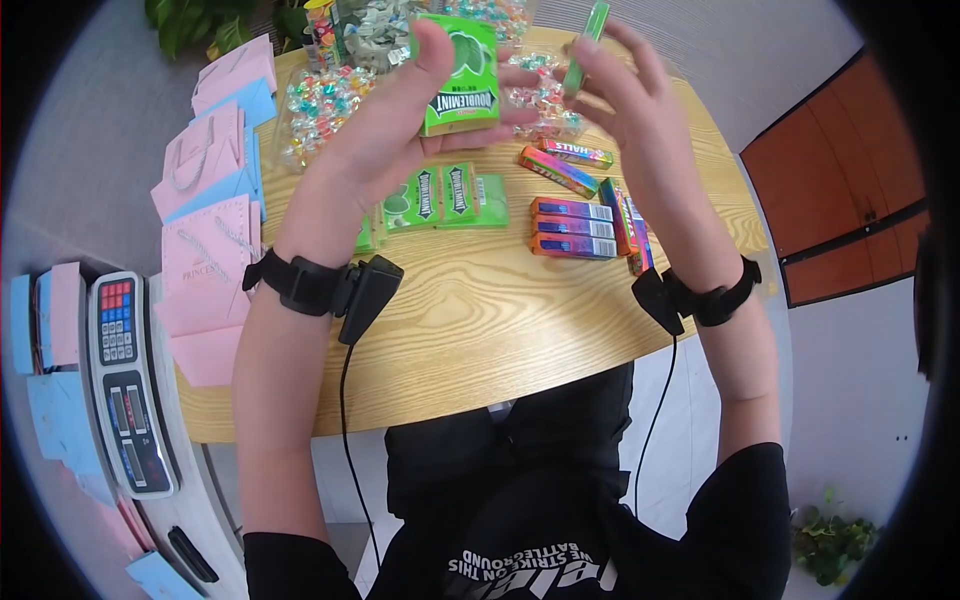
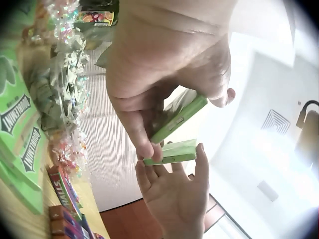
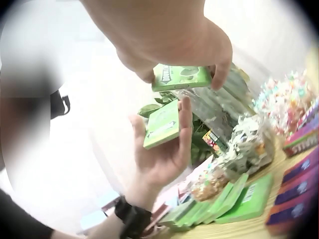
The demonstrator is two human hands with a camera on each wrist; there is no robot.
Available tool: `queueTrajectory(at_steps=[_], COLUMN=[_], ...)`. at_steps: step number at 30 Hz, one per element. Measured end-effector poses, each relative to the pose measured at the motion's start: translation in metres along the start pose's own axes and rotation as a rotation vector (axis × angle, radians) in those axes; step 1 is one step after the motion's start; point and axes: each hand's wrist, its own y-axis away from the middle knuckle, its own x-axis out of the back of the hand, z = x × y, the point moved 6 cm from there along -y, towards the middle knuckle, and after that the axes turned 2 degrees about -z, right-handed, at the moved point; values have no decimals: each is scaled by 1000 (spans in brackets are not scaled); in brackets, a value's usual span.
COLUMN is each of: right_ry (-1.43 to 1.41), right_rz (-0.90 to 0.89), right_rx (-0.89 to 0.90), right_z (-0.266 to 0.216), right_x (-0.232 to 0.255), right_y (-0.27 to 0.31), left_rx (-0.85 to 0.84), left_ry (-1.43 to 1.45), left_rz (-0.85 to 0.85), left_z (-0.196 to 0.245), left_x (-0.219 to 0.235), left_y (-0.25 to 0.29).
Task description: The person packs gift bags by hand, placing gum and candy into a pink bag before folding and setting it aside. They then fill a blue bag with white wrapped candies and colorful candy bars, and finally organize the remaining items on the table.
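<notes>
My left hand (image 1: pixel 395 120) holds a green Doublemint pack (image 1: pixel 460 75) above the table, its label facing up, thumb along one edge and fingers behind. To the right, my right hand (image 1: pixel 645 105) pinches a second flat green pack (image 1: pixel 585 50), seen nearly edge-on in the head view. The right wrist view shows this second pack (image 3: pixel 182 78) as Doublemint too, gripped by its two ends between thumb and fingers. Below the hands, several more Doublemint packs (image 1: pixel 455 195) lie overlapping in a row on the wooden table (image 1: pixel 450 310).
Halls sticks (image 1: pixel 570 228) sit stacked and loose right of the green packs. Wrapped candies (image 1: pixel 325 105) fill trays at the back. Pink paper bags (image 1: pixel 205 255) and blue ones line the left edge. A scale (image 1: pixel 130 385) stands on the far left.
</notes>
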Motion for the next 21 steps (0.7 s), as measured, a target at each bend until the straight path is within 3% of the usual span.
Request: queueTrajectory(at_steps=[1,3,5,7,11,13,14,16,17,19,21], right_ry=[2,-268,-292,-86,-272,85,86,580,579,526,548], right_rz=[5,-249,-268,-147,-200,-49,-51,-282,-287,-463,-471], right_rx=[1,-363,-427,-130,-179,-83,-85,688,689,428,442], right_z=[-1,17,21,19,9,-28,-15,-15,-17,-6,-5], right_x=[1,-16,-25,-24,-39,-40,-37,-50,-51,-58,-58], right_y=[-3,0,6,1,2,5,3,12,14,16,17], left_rx=[-72,-150,-227,-142,-167,35,36,162,161,255,282], left_ry=[-150,-201,-253,-178,-160,-140,-138,32,33,-66,-104], left_rz=[96,136,180,117,172,303,305,147,151,51,68], left_z=[4,0,4,0,5,4,4,-4,-1,-4,-9], left_x=[3,6,11,13,12,14,16,10,9,-3,4], left_y=[-1,-5,-6,-5,-3,2,3,4,5,9,8])
